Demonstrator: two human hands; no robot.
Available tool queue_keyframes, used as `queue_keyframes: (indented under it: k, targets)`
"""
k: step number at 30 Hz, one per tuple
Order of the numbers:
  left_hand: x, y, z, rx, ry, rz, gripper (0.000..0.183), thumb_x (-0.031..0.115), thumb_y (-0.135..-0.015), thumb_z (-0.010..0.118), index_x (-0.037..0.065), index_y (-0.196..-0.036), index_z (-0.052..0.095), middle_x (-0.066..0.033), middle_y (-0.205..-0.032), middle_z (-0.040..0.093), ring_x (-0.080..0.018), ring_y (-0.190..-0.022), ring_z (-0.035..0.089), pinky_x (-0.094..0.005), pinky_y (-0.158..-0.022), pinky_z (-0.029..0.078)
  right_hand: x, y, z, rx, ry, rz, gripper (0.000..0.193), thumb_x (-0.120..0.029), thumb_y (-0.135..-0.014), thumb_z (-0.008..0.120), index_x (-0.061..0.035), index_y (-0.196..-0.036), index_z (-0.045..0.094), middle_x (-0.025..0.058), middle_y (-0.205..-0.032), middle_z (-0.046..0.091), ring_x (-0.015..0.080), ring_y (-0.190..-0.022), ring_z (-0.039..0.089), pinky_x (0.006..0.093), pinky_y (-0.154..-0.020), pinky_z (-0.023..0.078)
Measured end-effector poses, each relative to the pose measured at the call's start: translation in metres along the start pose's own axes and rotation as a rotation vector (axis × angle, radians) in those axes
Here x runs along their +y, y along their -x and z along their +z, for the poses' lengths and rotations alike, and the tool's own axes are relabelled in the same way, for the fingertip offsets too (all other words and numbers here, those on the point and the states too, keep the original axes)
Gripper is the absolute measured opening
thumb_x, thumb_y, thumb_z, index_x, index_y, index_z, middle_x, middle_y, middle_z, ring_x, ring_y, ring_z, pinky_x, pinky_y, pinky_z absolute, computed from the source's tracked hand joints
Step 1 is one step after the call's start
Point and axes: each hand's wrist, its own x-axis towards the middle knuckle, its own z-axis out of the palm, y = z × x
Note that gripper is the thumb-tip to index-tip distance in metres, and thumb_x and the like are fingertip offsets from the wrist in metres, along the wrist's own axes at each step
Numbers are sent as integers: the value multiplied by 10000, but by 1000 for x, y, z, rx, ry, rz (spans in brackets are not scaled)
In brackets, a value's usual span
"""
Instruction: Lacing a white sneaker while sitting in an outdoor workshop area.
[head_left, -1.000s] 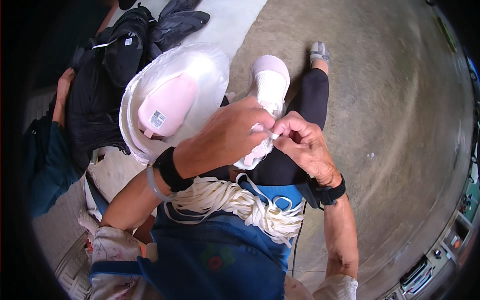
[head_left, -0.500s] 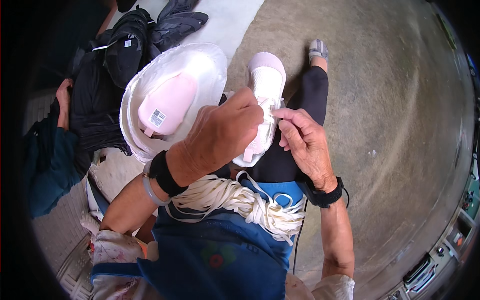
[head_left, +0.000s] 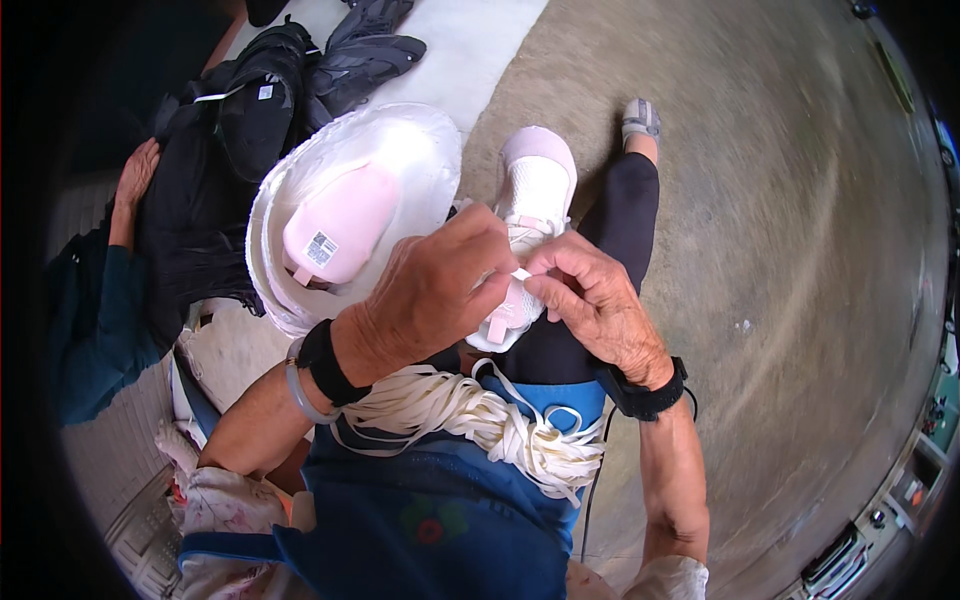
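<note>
A white shoe [head_left: 538, 190] with a pink toe cap and pink tongue rests over my lap, its toe pointing away from me. My left hand [head_left: 440, 285] is closed in a pinch above the shoe's opening. Facing it, my right hand [head_left: 590, 290] pinches with thumb and forefinger. A short piece of white shoelace [head_left: 521, 273] shows between the two sets of fingertips. Lacing crosses the shoe just beyond them, and my fingers partly hide the eyelets. On my blue apron [head_left: 400, 500] lies a thick bundle of cream shoelaces [head_left: 440, 400].
Left of the shoe stands a white bowl-shaped stack [head_left: 428, 140] holding a pink labelled piece [head_left: 345, 215]. Black shoes [head_left: 365, 65] lie beyond it. Another person's hand [head_left: 138, 172] is at far left. Concrete floor [head_left: 780, 250] spreads to the right.
My right hand has moved left and closed to a pinch beside my left fingertips. Both hands are now nearer the shoe's opening. The whole scene sits slightly lower in view.
</note>
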Motion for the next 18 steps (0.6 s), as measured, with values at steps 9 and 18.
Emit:
queue_keyframes:
  k: [9, 18]
  targets:
    - [-9, 8, 2, -110, 33, -236, 152, 42, -803, 617, 11, -944, 570, -166, -909, 566, -365, -839, 582, -415, -717, 463, -3, 10, -4, -28, -134, 255, 81, -45, -876, 634, -2, -943, 620, 38, -819, 550, 96, -705, 491, 245, -651, 422]
    - [-18, 7, -3, -156, -47, -135, 92, 55, -836, 599, 16, -892, 538, -155, -846, 539, -370, -748, 553, -440, -637, 432, -1, 7, 6, 76, 39, 149, 74, -21, -838, 626, 12, -903, 611, 55, -754, 549, 104, -627, 497, 259, -576, 429]
